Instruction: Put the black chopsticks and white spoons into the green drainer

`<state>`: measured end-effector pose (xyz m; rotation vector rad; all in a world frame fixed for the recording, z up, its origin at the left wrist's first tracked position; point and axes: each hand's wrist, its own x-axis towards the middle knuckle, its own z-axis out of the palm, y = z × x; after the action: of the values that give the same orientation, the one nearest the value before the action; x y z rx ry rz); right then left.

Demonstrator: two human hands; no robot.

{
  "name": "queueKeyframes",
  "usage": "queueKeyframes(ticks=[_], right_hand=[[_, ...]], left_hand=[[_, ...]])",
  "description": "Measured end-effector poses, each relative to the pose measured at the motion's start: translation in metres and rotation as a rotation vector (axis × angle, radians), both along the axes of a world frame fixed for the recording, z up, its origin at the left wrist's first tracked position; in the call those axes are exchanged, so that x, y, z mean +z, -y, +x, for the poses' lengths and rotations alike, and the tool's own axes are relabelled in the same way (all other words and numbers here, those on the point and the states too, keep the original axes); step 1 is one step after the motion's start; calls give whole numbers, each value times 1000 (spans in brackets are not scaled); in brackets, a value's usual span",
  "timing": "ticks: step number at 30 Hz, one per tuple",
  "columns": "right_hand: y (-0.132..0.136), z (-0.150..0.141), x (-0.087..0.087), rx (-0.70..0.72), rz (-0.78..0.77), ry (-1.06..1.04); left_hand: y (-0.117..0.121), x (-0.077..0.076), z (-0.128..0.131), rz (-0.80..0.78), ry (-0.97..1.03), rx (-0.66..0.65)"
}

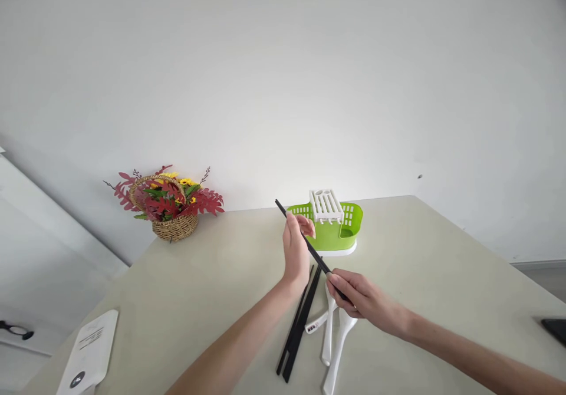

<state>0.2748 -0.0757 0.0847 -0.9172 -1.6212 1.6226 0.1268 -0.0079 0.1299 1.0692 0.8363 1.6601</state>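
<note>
Black chopsticks are held at a slant above the table, their tips pointing up and left. My right hand is closed round their lower end. Higher up, my left hand curls round them, its thumb along the sticks and its fingers loosely bent. Beneath them on the table lie more black chopsticks. White spoons rest just right of these, their upper ends partly hidden by my right hand. A short white utensil handle with a small label lies between the chopsticks and the spoons.
Behind my hands stands a green utensil basket with a white slotted rack on top. A wicker basket of artificial flowers is at the back left. A white printed packet lies front left; a dark object sits at the right edge.
</note>
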Motion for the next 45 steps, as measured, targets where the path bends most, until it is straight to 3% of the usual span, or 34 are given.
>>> queueKeyframes(ticks=[4, 8, 10, 17, 20, 23, 28, 31, 33, 36, 40, 45], right_hand=[[1, 11, 6, -9, 24, 51], [3, 20, 9, 3, -9, 92], [4, 23, 9, -3, -14, 105], [6, 29, 16, -17, 10, 112], [6, 37, 22, -27, 47, 191], [5, 46, 28, -69, 115, 241], [2, 60, 29, -161, 130, 210], [1, 77, 15, -197, 260, 375], [-1, 96, -1, -193, 492, 616], [-4, 128, -32, -71, 817, 848], [-7, 157, -72, -123, 919, 969], [-12, 157, -101, -133, 935, 1019]], left_hand=[[-5, 5, -29, 127, -303, 23], [-12, 7, -54, 36, -361, -286], [-10, 7, -58, 26, -341, -349], [5, 20, -56, 46, -402, -223], [5, 30, -59, 15, -422, -264], [2, 37, -58, -119, -317, -339], [-7, 45, -53, -130, -228, -289], [-22, 55, -59, -56, -239, -226], [-37, 66, -69, 7, -270, -164], [-62, 84, -88, 102, -324, -47], [-90, 101, -104, 155, -371, -10], [-108, 106, -102, 159, -421, -13]])
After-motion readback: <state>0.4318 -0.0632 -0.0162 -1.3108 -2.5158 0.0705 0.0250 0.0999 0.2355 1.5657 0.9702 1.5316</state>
